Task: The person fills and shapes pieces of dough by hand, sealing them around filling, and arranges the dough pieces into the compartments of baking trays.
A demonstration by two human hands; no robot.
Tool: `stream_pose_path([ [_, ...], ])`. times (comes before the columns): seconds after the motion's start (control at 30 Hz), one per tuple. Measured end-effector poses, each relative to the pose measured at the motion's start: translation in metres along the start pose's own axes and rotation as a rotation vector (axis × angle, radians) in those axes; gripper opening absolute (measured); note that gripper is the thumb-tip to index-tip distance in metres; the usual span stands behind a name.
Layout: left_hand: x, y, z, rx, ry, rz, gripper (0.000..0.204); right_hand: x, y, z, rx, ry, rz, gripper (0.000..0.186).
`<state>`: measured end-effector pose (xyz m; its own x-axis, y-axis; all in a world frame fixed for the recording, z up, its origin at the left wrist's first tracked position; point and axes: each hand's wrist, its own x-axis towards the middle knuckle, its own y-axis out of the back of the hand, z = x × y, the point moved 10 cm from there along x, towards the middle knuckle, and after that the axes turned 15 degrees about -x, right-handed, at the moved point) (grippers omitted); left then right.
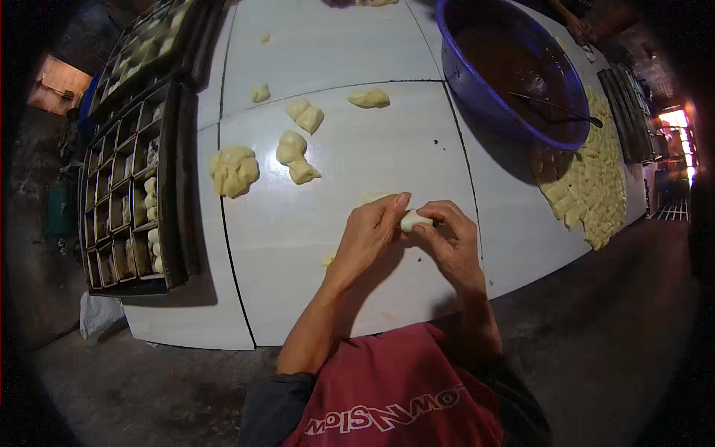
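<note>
My left hand (372,231) and my right hand (447,238) meet over the table (350,290), both closed around a small pale dough ball (414,220). Part of another dough piece (369,197) shows behind my left fingers, and a small scrap (328,260) lies beside that hand. Farther forward lie a lumpy dough pile (233,171), a twisted piece (296,155), and several smaller pieces (305,115).
Dark metal trays (173,194) with square compartments, some holding dough balls, stand on the left. At right, a purple basin (555,134) of brown liquid with a rod sits beside many cut dough pieces (585,197). Another person's hand (579,30) shows at top right.
</note>
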<state>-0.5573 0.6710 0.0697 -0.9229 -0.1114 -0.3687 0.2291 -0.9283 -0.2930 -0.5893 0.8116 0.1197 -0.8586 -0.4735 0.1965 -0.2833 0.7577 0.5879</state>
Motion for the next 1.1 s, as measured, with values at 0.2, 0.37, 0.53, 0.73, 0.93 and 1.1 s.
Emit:
stream_pose_path([
  [0.2,-0.019,0.096,0.048,0.382,-0.265,0.381,0.033,-0.004,-0.016,0.028,-0.48,-0.15,-0.131,0.027],
  [0.37,-0.011,0.152,0.088,0.591,-0.529,0.494,0.02,0.035,-0.038,-0.003,-0.268,-0.178,-0.032,0.029],
  [0.53,0.029,0.175,0.089,0.646,-0.561,0.386,0.023,0.1,-0.135,-0.076,-0.482,0.221,-0.053,0.04],
  [0.73,0.046,0.18,0.077,0.761,-0.53,0.414,0.019,0.116,-0.178,-0.036,-0.299,0.039,-0.118,0.024],
  [0.93,0.042,0.175,0.086,0.78,-0.55,0.451,0.02,0.067,-0.11,0.0,0.713,-0.606,-0.395,0.009],
  [1.1,0.032,0.169,0.089,0.909,-0.579,0.57,0.021,0.054,-0.049,0.001,0.846,-0.522,-0.162,0.031],
])
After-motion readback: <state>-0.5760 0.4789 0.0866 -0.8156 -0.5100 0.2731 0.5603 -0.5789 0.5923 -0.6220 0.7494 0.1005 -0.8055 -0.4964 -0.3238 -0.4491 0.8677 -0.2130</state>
